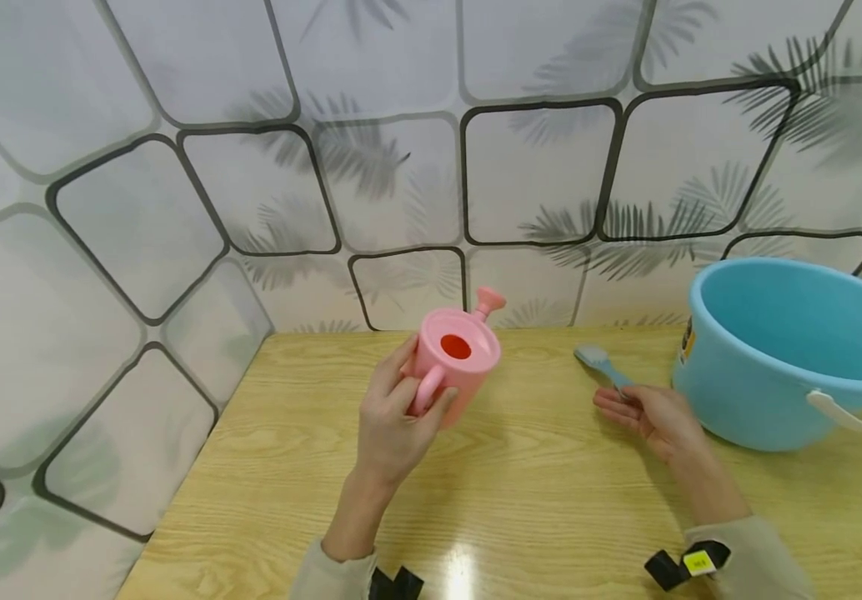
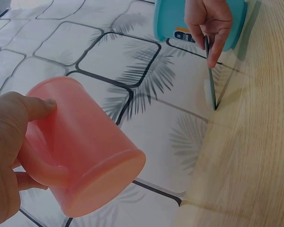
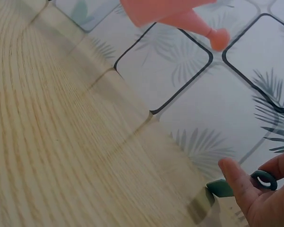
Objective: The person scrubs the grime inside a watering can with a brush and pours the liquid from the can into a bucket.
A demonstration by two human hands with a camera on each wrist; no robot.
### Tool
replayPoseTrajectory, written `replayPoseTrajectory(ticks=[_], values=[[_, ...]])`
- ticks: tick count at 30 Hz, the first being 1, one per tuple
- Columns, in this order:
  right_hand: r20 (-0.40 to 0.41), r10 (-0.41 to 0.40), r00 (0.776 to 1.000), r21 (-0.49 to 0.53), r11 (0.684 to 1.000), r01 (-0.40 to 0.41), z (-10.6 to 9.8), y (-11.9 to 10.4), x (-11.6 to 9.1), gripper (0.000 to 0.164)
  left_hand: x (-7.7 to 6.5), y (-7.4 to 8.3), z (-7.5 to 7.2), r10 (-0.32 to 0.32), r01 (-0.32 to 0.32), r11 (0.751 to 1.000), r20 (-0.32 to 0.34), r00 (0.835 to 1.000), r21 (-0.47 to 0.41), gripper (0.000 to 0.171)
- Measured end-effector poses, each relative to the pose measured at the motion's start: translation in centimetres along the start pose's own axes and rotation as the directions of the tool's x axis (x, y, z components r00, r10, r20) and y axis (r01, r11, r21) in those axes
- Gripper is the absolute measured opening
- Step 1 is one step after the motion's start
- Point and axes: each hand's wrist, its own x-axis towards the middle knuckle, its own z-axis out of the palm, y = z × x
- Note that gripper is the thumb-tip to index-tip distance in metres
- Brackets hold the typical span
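Note:
A pink toy watering can (image 1: 455, 358) is held up over the table by my left hand (image 1: 393, 417), its fingers around the loop handle. The open top faces the head camera and the spout points away toward the wall. In the left wrist view the can (image 2: 85, 146) is tilted, with the thumb of the left hand (image 2: 9, 146) on its side. My right hand (image 1: 656, 421) pinches the handle of a small blue-grey brush (image 1: 602, 363) with a pale head, low over the table. The right wrist view shows the ring-shaped handle end in the right hand (image 3: 270, 201).
A large light-blue bucket (image 1: 746, 392) with a white handle stands on the table to the right, close beside the right hand. The wooden table (image 1: 266, 483) meets a patterned wall covering (image 1: 401, 192) at the back and left.

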Motion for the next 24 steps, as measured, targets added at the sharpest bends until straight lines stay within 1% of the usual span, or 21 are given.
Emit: replayPoseTrajectory(ticks=[3, 5, 7, 9, 10, 12, 15, 17, 18, 19, 20, 22, 24], values=[[-0.034, 0.018, 0.999, -0.049, 0.999, -0.02, 0.0, 0.3, 0.3, 0.025, 0.0, 0.0, 0.0, 0.002, -0.002, 1.0, 0.005, 1.0, 0.001, 0.042], [-0.064, 0.018, 0.998, -0.113, 0.993, -0.026, 0.0, 0.5, 0.4, 0.022, 0.0, 0.0, 0.0, 0.0, 0.0, 1.0, 0.011, 1.0, 0.003, 0.042], [-0.107, -0.001, 0.994, -0.22, 0.975, -0.022, 0.1, 0.7, 0.4, 0.024, -0.1, 0.0, 0.0, -0.003, 0.003, 1.0, 0.023, 1.0, 0.008, 0.042], [-0.145, -0.038, 0.989, -0.344, 0.939, -0.015, 0.1, 0.9, 0.4, 0.025, -0.1, 0.0, 0.0, -0.005, 0.005, 1.0, 0.033, 0.999, 0.011, 0.041], [-0.156, -0.061, 0.986, -0.402, 0.916, -0.007, 0.1, 0.9, 0.4, 0.032, -0.1, 0.0, 0.0, -0.007, 0.006, 1.0, 0.037, 0.999, 0.011, 0.041], [-0.179, -0.103, 0.978, -0.507, 0.862, -0.002, 0.1, 1.0, 0.4, 0.037, -0.1, 0.0, -0.1, -0.008, 0.008, 1.0, 0.043, 0.999, 0.011, 0.042], [-0.186, -0.154, 0.97, -0.593, 0.805, 0.014, 0.1, 1.2, 0.5, 0.046, -0.1, 0.0, -0.1, -0.011, 0.01, 1.0, 0.043, 0.999, 0.008, 0.043], [-0.198, -0.184, 0.963, -0.657, 0.753, 0.009, 0.2, 1.3, 0.6, 0.054, -0.1, 0.0, -0.1, -0.013, 0.013, 1.0, 0.044, 0.999, 0.009, 0.043], [-0.2, -0.203, 0.958, -0.693, 0.721, 0.008, 0.1, 1.3, 0.6, 0.058, -0.1, 0.0, -0.1, -0.014, 0.013, 1.0, 0.045, 0.999, 0.01, 0.043], [-0.202, -0.222, 0.954, -0.734, 0.679, 0.003, 0.1, 1.3, 0.6, 0.06, -0.1, 0.0, -0.1, -0.013, 0.013, 1.0, 0.045, 0.999, 0.012, 0.043], [-0.201, -0.24, 0.95, -0.778, 0.628, -0.005, 0.1, 1.3, 0.6, 0.061, -0.1, 0.0, -0.1, -0.013, 0.012, 1.0, 0.045, 0.999, 0.014, 0.043], [-0.192, -0.271, 0.943, -0.856, 0.516, -0.026, 0.0, 1.3, 0.5, 0.063, -0.1, 0.0, -0.1, -0.011, 0.01, 1.0, 0.046, 0.999, 0.017, 0.044], [-0.171, -0.293, 0.941, -0.915, 0.402, -0.04, 0.0, 1.3, 0.4, 0.06, -0.1, 0.0, -0.1, -0.009, 0.008, 1.0, 0.045, 0.999, 0.02, 0.044]])
